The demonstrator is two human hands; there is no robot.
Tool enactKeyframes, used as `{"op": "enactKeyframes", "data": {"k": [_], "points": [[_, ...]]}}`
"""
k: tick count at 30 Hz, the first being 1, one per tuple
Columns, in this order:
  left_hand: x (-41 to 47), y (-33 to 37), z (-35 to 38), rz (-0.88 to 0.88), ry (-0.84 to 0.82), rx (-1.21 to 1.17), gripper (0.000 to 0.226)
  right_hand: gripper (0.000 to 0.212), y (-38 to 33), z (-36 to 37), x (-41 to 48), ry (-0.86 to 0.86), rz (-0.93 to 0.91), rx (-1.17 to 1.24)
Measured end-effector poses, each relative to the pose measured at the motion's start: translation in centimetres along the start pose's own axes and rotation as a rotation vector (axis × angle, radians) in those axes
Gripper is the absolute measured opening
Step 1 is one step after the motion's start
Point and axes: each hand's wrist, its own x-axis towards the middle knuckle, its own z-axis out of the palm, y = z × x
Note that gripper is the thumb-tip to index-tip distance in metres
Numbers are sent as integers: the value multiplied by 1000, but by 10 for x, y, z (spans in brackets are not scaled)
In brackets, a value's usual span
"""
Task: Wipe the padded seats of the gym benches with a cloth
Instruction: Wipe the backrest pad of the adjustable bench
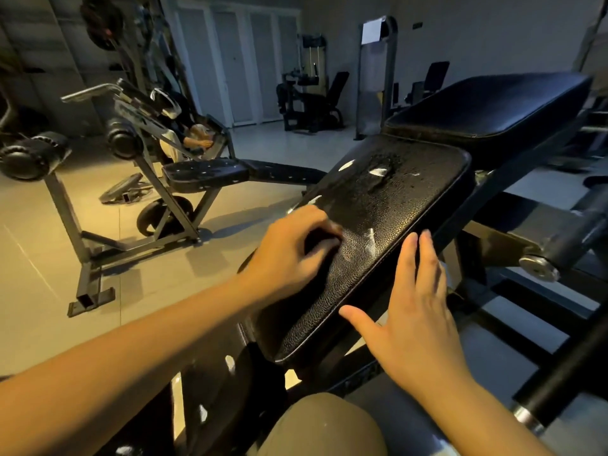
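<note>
A dim gym: a black padded bench seat (378,225) lies under the person's fingers, with another bench (204,174) and weight machines (309,97) beyond them.

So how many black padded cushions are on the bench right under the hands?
2. The seat pad lies under both hands, worn and torn in spots. The back pad sits just beyond it, farther from the person. More padding may be hidden below the frame.

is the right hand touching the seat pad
Touching. The head view shows the right hand flat along the near right edge of the seat pad, no gap visible.
</note>
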Motion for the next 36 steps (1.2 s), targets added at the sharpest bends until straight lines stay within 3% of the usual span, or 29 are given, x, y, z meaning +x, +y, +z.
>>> {"op": "enactKeyframes", "data": {"k": [2, 4, 8, 11, 13, 17, 20, 22, 25, 27, 29, 33, 36], "points": [[-13, 24, 2, 145, -85, -57, 8, 126, -1, 0, 0, 8, 0, -1], [-15, 17, 3, 175, -111, -22, 8, 127, -1, -1, 1, 22, -5, -10], [6, -42, 5, -96, 130, 72, 6, 127, 1, 2, 0, 24, -15, -6], [20, -63, 2, -315, 132, 167, 6, 127, 3, 2, 0, 42, -11, -19], [18, -42, 4, -264, 123, 100, 8, 128, 2, 2, 1, 42, -9, -23], [-14, 25, 13, 82, 16, -68, 8, 127, 4, 2, 1, 45, -17, -23], [-15, 16, 11, 125, -41, -48, 9, 127, 4, 3, 1, 44, -16, -24], [0, -17, 11, -1, 57, 0, 8, 128, 4, 3, 1, 37, -14, -21], [25, -60, 4, -332, 159, 82, 5, 127, 4, 3, 0, 35, -13, -29], [27, -60, 6, -397, 163, 109, 5, 127, 3, 2, 0, 32, -13, -30], [19, -33, 10, -327, 172, 64, 5, 128, 3, 1, 0, 33, -15, -28], [-18, 27, 11, 56, 15, -55, 9, 126, 4, 3, 0, 45, -19, -22], [-16, 13, 8, 112, -37, 2, 10, 127, 5, 4, 1, 50, -23, -13]]}}
